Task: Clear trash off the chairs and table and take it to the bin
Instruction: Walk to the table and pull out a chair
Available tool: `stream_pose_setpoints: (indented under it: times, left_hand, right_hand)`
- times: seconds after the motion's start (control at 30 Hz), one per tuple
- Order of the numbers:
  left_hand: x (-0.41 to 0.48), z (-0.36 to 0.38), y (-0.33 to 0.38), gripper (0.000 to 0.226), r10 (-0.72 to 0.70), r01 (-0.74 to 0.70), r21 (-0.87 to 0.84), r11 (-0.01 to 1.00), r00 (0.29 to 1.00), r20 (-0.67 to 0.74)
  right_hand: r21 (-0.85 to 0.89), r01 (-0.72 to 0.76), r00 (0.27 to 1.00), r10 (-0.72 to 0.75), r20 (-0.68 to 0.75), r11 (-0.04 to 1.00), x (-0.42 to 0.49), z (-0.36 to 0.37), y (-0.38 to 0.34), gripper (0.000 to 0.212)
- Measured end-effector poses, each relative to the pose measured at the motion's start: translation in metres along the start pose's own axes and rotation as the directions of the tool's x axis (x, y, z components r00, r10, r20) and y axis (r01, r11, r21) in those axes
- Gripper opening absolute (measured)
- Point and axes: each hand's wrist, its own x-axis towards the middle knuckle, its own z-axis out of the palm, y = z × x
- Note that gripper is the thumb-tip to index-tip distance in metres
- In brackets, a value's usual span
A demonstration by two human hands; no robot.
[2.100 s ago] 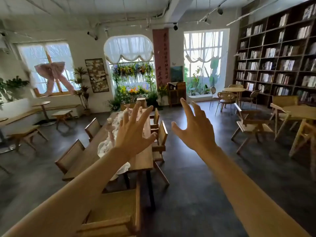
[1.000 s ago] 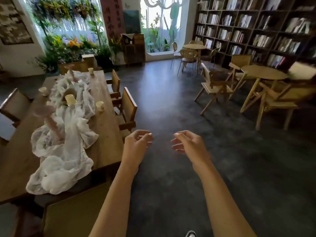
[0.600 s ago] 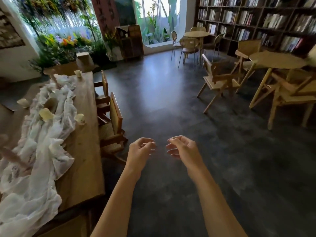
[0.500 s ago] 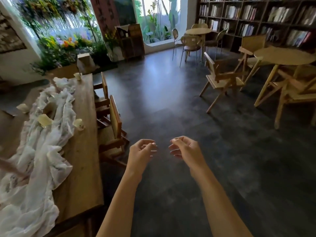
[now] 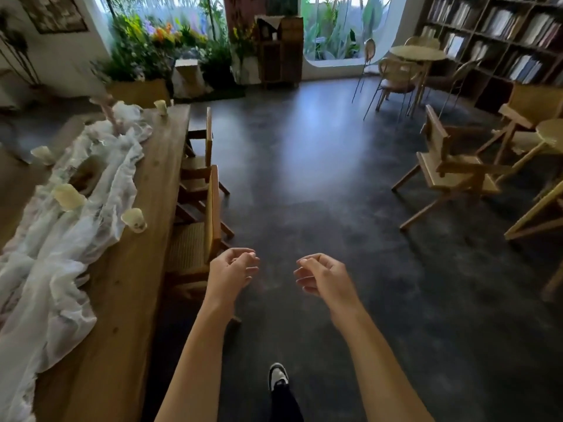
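Note:
A long wooden table runs along my left, draped with a crumpled white gauze cloth. Small pale paper cups lie on it: one near the table's right edge, another on the cloth, a third at the far end. Two wooden chairs with woven seats are pushed in beside the table. My left hand and my right hand hang in front of me over the floor, fingers loosely curled, holding nothing. No bin is in view.
Dark floor stretches ahead. Wooden chairs and round tables stand on the right by tall bookshelves. Plants and flowers and a wooden cabinet line the far wall. My shoe shows below.
My hands dropped from raised and spread to low and loosely curled. I have walked forward along the table's right side; the near chair is now right beside my left hand.

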Motion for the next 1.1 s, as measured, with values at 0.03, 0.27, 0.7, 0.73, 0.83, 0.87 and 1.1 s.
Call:
stream_pose_setpoints:
  times: [0.03, 0.27, 0.7, 0.73, 0.83, 0.87, 1.1]
  left_hand:
    - [0.023, 0.004, 0.004, 0.012, -0.008, 0.008, -0.001, 1.0, 1.0, -0.015]
    - [0.169, 0.022, 0.052, 0.012, -0.014, 0.014, 0.001, 1.0, 0.999, -0.046]
    - [0.368, 0.056, 0.104, 0.014, -0.146, 0.151, 0.033, 0.988, 0.982, -0.119]
    - [0.382, 0.06, 0.108, 0.014, -0.156, 0.161, 0.027, 0.987, 0.978, -0.137]
    - [0.436, 0.077, 0.126, 0.016, -0.162, 0.17, 0.027, 0.985, 0.97, -0.181]
    - [0.452, 0.082, 0.135, 0.017, -0.16, 0.17, 0.037, 0.985, 0.968, -0.192]
    - [0.582, 0.106, 0.195, 0.016, -0.184, 0.197, 0.024, 0.98, 0.946, -0.268]
  right_hand:
    - [-0.017, -0.007, 1.0, 0.007, 0.01, 1.0, 0.022, 0.005, -0.01, 0.013]
    - [-0.097, 0.025, 0.994, -0.014, 0.108, 0.995, 0.163, 0.043, -0.081, 0.015]
    - [-0.036, -0.064, 0.981, 0.07, 0.181, 0.997, 0.405, 0.08, -0.121, 0.011]
    - [-0.033, -0.066, 0.979, 0.072, 0.191, 0.997, 0.424, 0.084, -0.126, 0.011]
    - [-0.038, -0.056, 0.969, 0.064, 0.238, 0.998, 0.494, 0.094, -0.145, 0.01]
    - [-0.047, -0.05, 0.966, 0.061, 0.251, 0.998, 0.514, 0.097, -0.152, 0.011]
    - [-0.127, -0.033, 0.925, 0.079, 0.372, 0.991, 0.665, 0.127, -0.222, 0.013]
